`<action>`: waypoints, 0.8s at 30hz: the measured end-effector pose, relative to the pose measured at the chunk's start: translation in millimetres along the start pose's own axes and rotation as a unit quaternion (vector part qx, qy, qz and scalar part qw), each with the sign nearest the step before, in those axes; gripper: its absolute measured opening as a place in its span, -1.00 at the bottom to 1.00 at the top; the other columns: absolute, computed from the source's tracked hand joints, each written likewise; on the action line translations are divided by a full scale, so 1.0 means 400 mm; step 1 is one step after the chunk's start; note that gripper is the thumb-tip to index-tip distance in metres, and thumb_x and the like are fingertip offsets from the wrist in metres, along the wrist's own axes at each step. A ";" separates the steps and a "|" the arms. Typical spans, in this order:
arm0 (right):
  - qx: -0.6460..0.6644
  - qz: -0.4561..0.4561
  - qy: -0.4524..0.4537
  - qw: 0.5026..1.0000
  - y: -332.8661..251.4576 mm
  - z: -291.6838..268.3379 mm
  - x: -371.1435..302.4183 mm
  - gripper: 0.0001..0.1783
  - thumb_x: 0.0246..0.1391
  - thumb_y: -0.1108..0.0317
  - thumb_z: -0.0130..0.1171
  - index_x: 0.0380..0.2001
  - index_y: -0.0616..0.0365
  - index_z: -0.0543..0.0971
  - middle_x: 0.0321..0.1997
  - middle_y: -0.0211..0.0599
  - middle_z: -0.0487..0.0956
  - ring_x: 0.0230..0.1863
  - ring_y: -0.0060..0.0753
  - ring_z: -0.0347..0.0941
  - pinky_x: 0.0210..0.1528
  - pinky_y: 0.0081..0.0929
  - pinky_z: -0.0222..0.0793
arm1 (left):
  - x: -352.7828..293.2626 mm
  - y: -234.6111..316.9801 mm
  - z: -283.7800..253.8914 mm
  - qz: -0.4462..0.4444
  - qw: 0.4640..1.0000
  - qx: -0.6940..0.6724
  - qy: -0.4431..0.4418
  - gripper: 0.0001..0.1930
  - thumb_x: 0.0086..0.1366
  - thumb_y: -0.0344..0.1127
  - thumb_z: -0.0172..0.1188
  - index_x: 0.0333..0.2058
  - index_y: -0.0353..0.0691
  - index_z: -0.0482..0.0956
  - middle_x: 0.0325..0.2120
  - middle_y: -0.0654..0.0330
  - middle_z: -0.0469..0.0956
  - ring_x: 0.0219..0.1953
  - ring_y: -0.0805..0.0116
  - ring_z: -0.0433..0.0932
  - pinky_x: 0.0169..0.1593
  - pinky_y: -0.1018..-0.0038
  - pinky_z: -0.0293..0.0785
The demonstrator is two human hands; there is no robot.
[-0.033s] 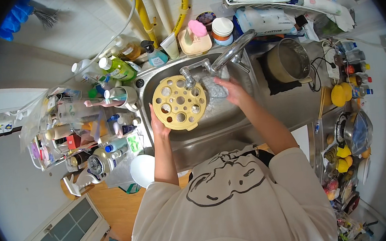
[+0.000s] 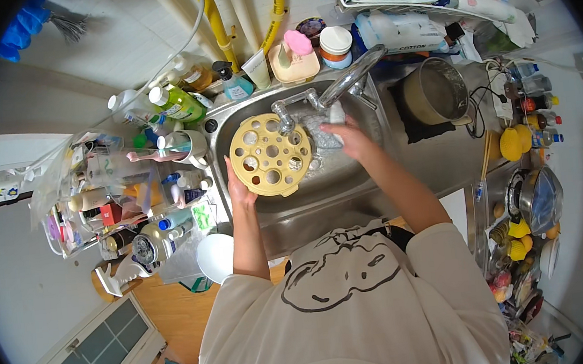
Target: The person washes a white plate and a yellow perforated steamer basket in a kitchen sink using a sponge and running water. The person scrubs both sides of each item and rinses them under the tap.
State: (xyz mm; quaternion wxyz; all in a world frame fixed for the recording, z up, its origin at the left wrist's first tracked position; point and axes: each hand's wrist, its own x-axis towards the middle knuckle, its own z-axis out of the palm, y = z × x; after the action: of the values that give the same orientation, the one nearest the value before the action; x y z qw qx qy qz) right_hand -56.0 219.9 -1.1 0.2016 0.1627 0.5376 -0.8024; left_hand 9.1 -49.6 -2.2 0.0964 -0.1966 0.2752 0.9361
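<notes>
A round pale-yellow steamer rack (image 2: 262, 164) full of holes is tilted over the left part of the steel sink (image 2: 347, 176). My left hand (image 2: 238, 187) grips its left edge, the fingers hidden beneath it. Right of the rack, my right hand (image 2: 352, 137) is closed on a greyish-white cloth (image 2: 336, 116), part of it standing up between thumb and fingers. The metal faucet (image 2: 353, 76) reaches over the sink, its spout end close to the rack's upper right rim. Wet, shiny patches show on the sink bottom between the rack and my right hand.
Behind the sink stand a spray bottle (image 2: 236, 85), a tube (image 2: 257, 71), a soap box (image 2: 294, 66) and a white-lidded jar (image 2: 336, 46). A cup (image 2: 193, 146) with toothbrushes is at the left rim. A pot (image 2: 435, 91) sits on the right counter.
In my right hand the cloth has gone from spread flat and crumpled to bunched and upright. My left hand and the rack have barely moved.
</notes>
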 end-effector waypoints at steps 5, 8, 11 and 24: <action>-0.223 -0.197 0.064 0.953 0.002 0.179 -0.032 -0.51 -0.03 0.46 0.05 0.03 0.27 0.26 -0.07 -0.08 0.42 -0.03 -0.24 0.33 0.05 -0.37 0.20 | 0.008 -0.013 0.018 -0.014 0.999 0.030 0.025 -0.40 0.29 0.15 -0.32 0.07 -0.21 0.24 -0.01 0.08 0.35 -0.01 0.17 0.37 0.04 0.25 0.33; -0.527 -0.261 0.001 0.809 0.048 0.252 -0.031 -0.43 -0.04 0.42 0.05 0.11 0.07 0.24 0.08 -0.06 0.33 0.13 -0.17 0.20 0.17 -0.27 0.01 | 0.033 -0.048 0.031 0.011 0.997 0.030 0.076 -0.41 0.29 0.15 -0.32 0.08 -0.22 0.24 0.01 0.10 0.34 0.01 0.18 0.36 0.06 0.27 0.30; -0.587 -0.325 -0.147 0.727 0.004 0.291 -0.127 -0.36 -0.16 0.55 -0.05 0.12 0.01 0.27 0.24 -0.33 0.18 0.30 -0.28 -0.05 0.25 -0.31 -0.10 | 0.025 -0.045 0.023 0.020 0.995 -0.020 0.095 -0.43 0.30 0.12 -0.31 0.08 -0.20 0.24 0.02 0.10 0.33 0.04 0.18 0.33 0.08 0.27 0.28; 0.234 0.143 -0.082 0.958 -0.039 0.051 -0.105 -0.59 0.11 0.28 -0.04 0.02 0.18 0.31 -0.01 -0.28 0.43 0.05 -0.37 0.33 0.09 -0.40 0.21 | -0.019 0.024 0.010 0.013 0.998 0.002 0.062 -0.46 0.32 0.07 -0.32 0.06 -0.21 0.25 0.00 0.08 0.34 0.02 0.14 0.35 0.06 0.24 0.31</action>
State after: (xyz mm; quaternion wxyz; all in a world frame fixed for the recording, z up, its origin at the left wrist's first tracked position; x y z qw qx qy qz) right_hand -28.4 212.6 38.9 0.3136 0.2144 0.2879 -0.8791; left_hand 12.0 -55.9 8.7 0.0678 -0.2508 0.2854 0.9225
